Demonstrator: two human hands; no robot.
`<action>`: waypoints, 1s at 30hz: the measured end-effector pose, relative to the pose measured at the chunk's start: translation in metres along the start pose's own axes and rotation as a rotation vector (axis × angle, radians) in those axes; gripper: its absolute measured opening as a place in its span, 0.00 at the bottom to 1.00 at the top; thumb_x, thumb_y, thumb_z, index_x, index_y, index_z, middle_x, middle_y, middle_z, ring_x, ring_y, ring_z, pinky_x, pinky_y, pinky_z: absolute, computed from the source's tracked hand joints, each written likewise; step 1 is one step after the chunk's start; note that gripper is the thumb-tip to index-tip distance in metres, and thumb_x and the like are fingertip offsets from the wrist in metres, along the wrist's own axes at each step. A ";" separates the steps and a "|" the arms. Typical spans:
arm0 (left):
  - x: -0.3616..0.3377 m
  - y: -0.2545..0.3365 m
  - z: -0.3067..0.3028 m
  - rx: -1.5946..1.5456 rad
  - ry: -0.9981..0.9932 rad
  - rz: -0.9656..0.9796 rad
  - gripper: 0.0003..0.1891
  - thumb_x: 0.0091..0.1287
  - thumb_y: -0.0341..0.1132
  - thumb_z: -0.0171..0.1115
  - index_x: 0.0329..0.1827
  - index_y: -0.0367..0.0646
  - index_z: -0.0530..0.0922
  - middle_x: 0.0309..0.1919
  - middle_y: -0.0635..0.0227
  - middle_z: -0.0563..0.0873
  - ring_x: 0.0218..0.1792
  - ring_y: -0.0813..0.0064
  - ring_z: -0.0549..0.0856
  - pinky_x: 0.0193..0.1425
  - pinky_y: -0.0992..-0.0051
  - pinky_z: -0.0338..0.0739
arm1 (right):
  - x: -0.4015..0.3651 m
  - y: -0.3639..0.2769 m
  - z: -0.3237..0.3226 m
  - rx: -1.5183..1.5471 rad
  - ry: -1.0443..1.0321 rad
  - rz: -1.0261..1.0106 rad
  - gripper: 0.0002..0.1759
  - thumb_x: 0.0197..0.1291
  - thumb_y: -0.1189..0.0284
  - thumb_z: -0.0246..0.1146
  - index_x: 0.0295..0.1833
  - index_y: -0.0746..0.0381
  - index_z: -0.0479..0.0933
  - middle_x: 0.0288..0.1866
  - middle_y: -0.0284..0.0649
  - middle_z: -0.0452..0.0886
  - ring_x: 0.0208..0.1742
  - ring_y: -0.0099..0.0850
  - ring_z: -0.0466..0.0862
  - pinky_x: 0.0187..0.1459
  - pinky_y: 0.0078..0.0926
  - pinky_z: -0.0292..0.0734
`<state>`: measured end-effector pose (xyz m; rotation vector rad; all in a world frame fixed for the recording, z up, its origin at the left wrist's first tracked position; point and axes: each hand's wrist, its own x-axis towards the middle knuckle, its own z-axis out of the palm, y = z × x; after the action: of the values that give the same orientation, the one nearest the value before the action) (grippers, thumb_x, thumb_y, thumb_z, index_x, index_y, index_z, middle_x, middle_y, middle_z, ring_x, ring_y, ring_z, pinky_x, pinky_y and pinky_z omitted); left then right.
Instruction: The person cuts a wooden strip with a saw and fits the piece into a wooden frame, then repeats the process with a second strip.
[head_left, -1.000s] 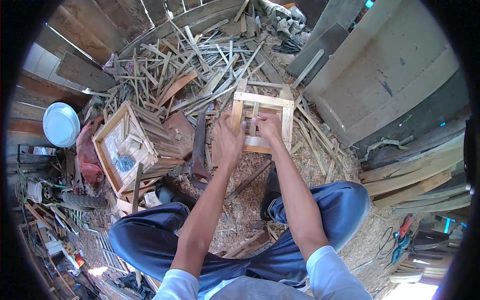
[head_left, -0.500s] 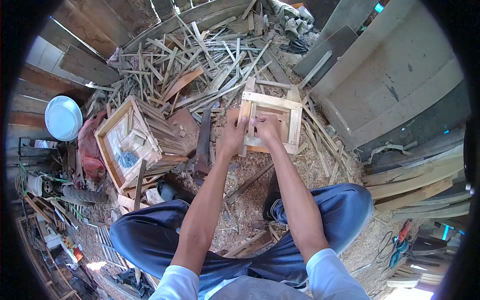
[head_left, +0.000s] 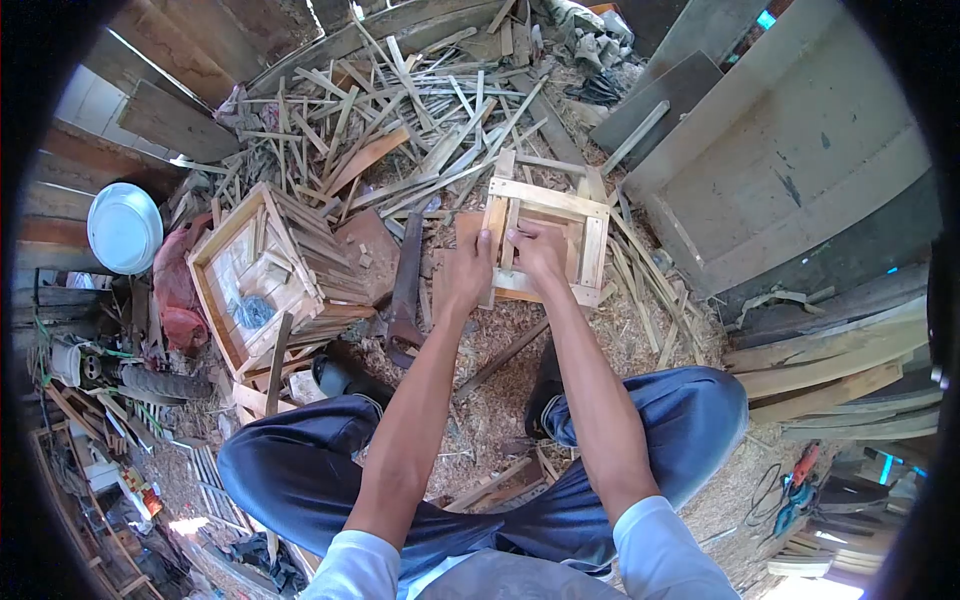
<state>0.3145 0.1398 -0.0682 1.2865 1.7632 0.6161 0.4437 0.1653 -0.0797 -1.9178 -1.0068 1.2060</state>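
Note:
A small pale wooden frame, built from nailed slats, rests on the ground in front of me. My left hand is closed on its left side, with the thumb against an upright slat. My right hand has its fingers curled at another thin slat just inside the frame; the fingertips are partly hidden. The two hands are close together but apart.
A slatted crate holding a bluish bundle stands at the left, with a handsaw beside it. Scrap sticks are piled behind. A large board leans at the right. Sawdust covers the floor.
My right hand has shifted slightly right, away from my left hand. The view has moved a little; the frame stands in about the same place.

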 end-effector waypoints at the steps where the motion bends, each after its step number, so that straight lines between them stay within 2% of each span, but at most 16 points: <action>1: 0.000 -0.001 0.000 0.000 0.001 -0.003 0.29 0.77 0.56 0.41 0.61 0.40 0.75 0.45 0.41 0.84 0.49 0.43 0.83 0.54 0.55 0.74 | 0.003 0.005 0.002 0.058 0.001 -0.023 0.18 0.60 0.74 0.68 0.55 0.68 0.81 0.43 0.44 0.86 0.36 0.29 0.86 0.36 0.29 0.87; 4: -0.001 0.003 -0.001 -0.058 0.024 -0.016 0.29 0.77 0.55 0.39 0.61 0.40 0.75 0.46 0.39 0.83 0.50 0.41 0.82 0.55 0.54 0.73 | 0.008 0.010 0.004 0.111 0.001 -0.049 0.17 0.60 0.75 0.68 0.55 0.69 0.81 0.42 0.45 0.86 0.36 0.29 0.86 0.36 0.30 0.87; 6: -0.003 0.006 -0.004 0.033 -0.024 -0.056 0.29 0.77 0.55 0.38 0.62 0.40 0.74 0.50 0.40 0.82 0.54 0.41 0.81 0.58 0.54 0.72 | 0.005 0.010 0.004 0.111 0.000 -0.051 0.17 0.60 0.76 0.67 0.55 0.69 0.81 0.42 0.45 0.86 0.35 0.30 0.86 0.37 0.30 0.88; 8: -0.005 0.010 -0.007 0.014 -0.020 -0.052 0.29 0.77 0.56 0.38 0.62 0.41 0.74 0.51 0.40 0.82 0.55 0.41 0.80 0.59 0.54 0.72 | 0.002 0.006 0.003 0.065 0.035 -0.051 0.21 0.54 0.67 0.72 0.52 0.67 0.83 0.43 0.52 0.87 0.43 0.39 0.88 0.48 0.30 0.79; 9: -0.006 0.013 -0.008 -0.003 -0.018 -0.045 0.30 0.77 0.56 0.37 0.62 0.41 0.74 0.51 0.40 0.82 0.56 0.41 0.80 0.60 0.53 0.71 | 0.002 0.004 0.003 0.062 0.031 -0.055 0.21 0.54 0.67 0.72 0.52 0.67 0.83 0.43 0.52 0.87 0.43 0.39 0.88 0.48 0.30 0.79; 12: -0.012 0.021 -0.012 -0.036 -0.009 -0.056 0.31 0.76 0.57 0.36 0.62 0.41 0.74 0.51 0.41 0.82 0.56 0.41 0.79 0.61 0.53 0.71 | -0.003 -0.007 -0.001 0.141 0.042 -0.081 0.20 0.55 0.68 0.71 0.52 0.67 0.83 0.41 0.51 0.87 0.39 0.36 0.87 0.44 0.30 0.79; 14: -0.009 0.019 -0.010 -0.044 -0.011 -0.048 0.31 0.76 0.58 0.36 0.63 0.41 0.74 0.51 0.41 0.82 0.56 0.40 0.79 0.60 0.52 0.71 | -0.014 -0.021 -0.006 0.164 0.017 0.047 0.20 0.55 0.69 0.71 0.53 0.66 0.83 0.36 0.48 0.88 0.33 0.32 0.85 0.39 0.29 0.78; 15: -0.008 0.018 -0.010 -0.048 -0.015 -0.042 0.32 0.76 0.58 0.35 0.63 0.41 0.74 0.51 0.40 0.82 0.56 0.40 0.79 0.60 0.51 0.71 | -0.011 -0.015 -0.003 0.163 0.017 0.045 0.20 0.55 0.69 0.71 0.53 0.66 0.83 0.36 0.48 0.88 0.33 0.32 0.85 0.39 0.29 0.78; 17: -0.012 0.025 -0.014 -0.021 -0.021 -0.066 0.32 0.76 0.58 0.35 0.63 0.40 0.74 0.51 0.40 0.82 0.56 0.39 0.79 0.60 0.51 0.71 | 0.000 0.006 0.004 0.162 0.021 -0.025 0.19 0.55 0.70 0.71 0.52 0.64 0.84 0.31 0.44 0.87 0.27 0.28 0.81 0.33 0.28 0.76; 20: -0.015 0.026 -0.014 -0.014 -0.027 -0.062 0.31 0.76 0.57 0.34 0.62 0.40 0.74 0.50 0.39 0.82 0.55 0.38 0.79 0.60 0.49 0.71 | -0.013 -0.015 -0.006 0.155 -0.002 0.018 0.17 0.55 0.70 0.71 0.51 0.63 0.84 0.30 0.42 0.86 0.25 0.27 0.80 0.31 0.28 0.75; 25: -0.022 0.038 -0.018 0.085 -0.021 -0.065 0.31 0.77 0.56 0.33 0.61 0.40 0.73 0.49 0.39 0.82 0.54 0.38 0.80 0.59 0.47 0.71 | -0.006 -0.006 0.000 0.200 0.011 0.000 0.16 0.55 0.71 0.71 0.49 0.61 0.85 0.30 0.43 0.87 0.27 0.28 0.81 0.33 0.29 0.75; 27: -0.026 0.040 -0.018 -0.031 0.031 -0.003 0.23 0.79 0.46 0.40 0.54 0.33 0.75 0.41 0.38 0.83 0.46 0.41 0.82 0.52 0.53 0.73 | -0.009 -0.008 0.001 0.259 -0.014 0.036 0.16 0.54 0.70 0.70 0.49 0.61 0.86 0.31 0.44 0.87 0.28 0.29 0.82 0.34 0.30 0.76; 28: -0.025 0.038 -0.017 -0.030 0.028 -0.003 0.23 0.79 0.46 0.40 0.54 0.33 0.75 0.41 0.38 0.83 0.46 0.41 0.82 0.52 0.53 0.73 | -0.011 -0.010 0.002 0.148 0.050 -0.006 0.16 0.54 0.70 0.71 0.49 0.60 0.86 0.31 0.45 0.87 0.29 0.31 0.84 0.35 0.30 0.77; 30: -0.021 0.031 -0.015 0.017 -0.011 -0.007 0.30 0.77 0.56 0.30 0.61 0.42 0.72 0.48 0.38 0.82 0.53 0.36 0.79 0.57 0.45 0.71 | -0.016 -0.016 0.002 0.037 0.116 -0.045 0.16 0.53 0.70 0.71 0.49 0.59 0.86 0.31 0.46 0.87 0.30 0.32 0.85 0.35 0.31 0.77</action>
<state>0.3205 0.1325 -0.0287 1.2918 1.7670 0.5902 0.4335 0.1603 -0.0600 -1.9038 -0.9549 1.0679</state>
